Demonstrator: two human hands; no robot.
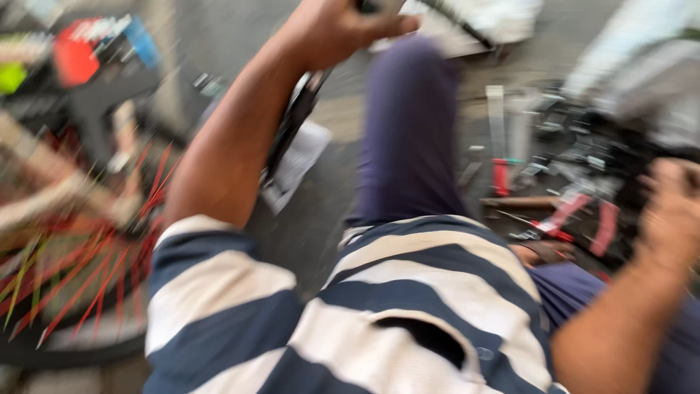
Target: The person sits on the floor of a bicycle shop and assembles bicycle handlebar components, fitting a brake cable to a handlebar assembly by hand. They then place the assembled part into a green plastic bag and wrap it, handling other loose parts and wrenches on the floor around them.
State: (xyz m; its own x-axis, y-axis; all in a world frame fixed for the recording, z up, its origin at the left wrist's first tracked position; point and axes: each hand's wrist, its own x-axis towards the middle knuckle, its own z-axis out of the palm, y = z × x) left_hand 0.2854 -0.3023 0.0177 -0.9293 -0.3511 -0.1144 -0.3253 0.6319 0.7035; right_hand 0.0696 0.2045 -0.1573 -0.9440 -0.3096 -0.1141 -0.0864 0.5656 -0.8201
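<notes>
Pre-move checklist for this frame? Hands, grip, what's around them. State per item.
1. Left hand grip: closed around a dark bar-like part. Ok.
2. What that part is: blurred. Cannot tell.
3. Right hand grip: beside the scattered tools, too smeared to read. Cannot tell.
4. Wheel with red spokes: apart from both hands. Ok.
5. View sharpness: heavy motion blur. Not ok.
6. Red-handled tool: lies on the ground, untouched. Ok.
</notes>
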